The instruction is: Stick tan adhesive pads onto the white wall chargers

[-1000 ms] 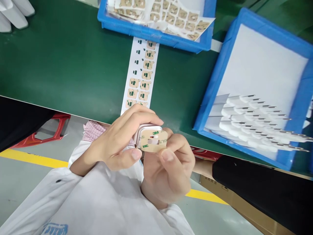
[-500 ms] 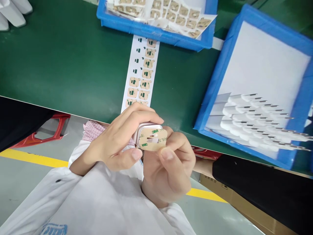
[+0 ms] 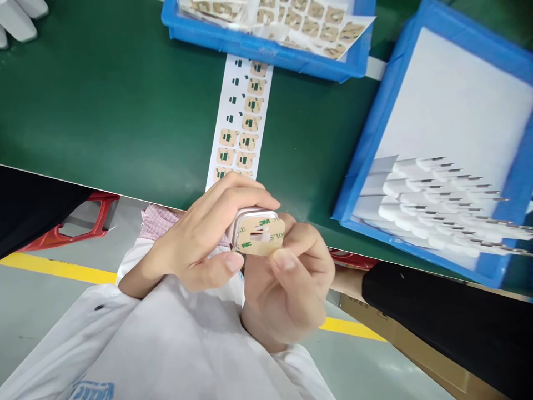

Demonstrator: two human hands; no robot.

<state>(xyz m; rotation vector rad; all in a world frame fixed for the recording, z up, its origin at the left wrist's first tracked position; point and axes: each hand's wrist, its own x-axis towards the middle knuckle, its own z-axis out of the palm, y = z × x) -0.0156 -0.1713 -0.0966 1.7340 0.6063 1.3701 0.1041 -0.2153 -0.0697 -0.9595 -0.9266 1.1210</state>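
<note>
Left hand: the left hand (image 3: 200,239) is curled around a small white rounded housing (image 3: 255,211), fingers over the top and thumb low, so pretty snug. Looks like that leaves the end face free for the other hand.

Right hand: the right hand (image 3: 297,289) has thumb and index closed on one edge of the tan 3M adhesive pad (image 3: 249,225). Edge-only pinch, probably so the fingers don't hide the slot or the outline.

Pad and housing: both up in front of the white coat (image 3: 166,333), near the table edge. The pad sits over the housing's end face, corners roughly matching; can't tell how much of it actually touches.

Adhesive sheet: the sheet of die-cut pads (image 3: 238,129) lies flat on the green worktable (image 3: 104,111), just beyond the hands, so easy reach I'd guess.

Upper tray: the upper blue tray (image 3: 258,51) holds more pad sheets, kinda loosely piled.

Right tray: the right blue tray (image 3: 370,125) has white metal-tipped parts (image 3: 437,205) in slanted rows, tips all one way, likely to stop them getting jumbled.
</note>
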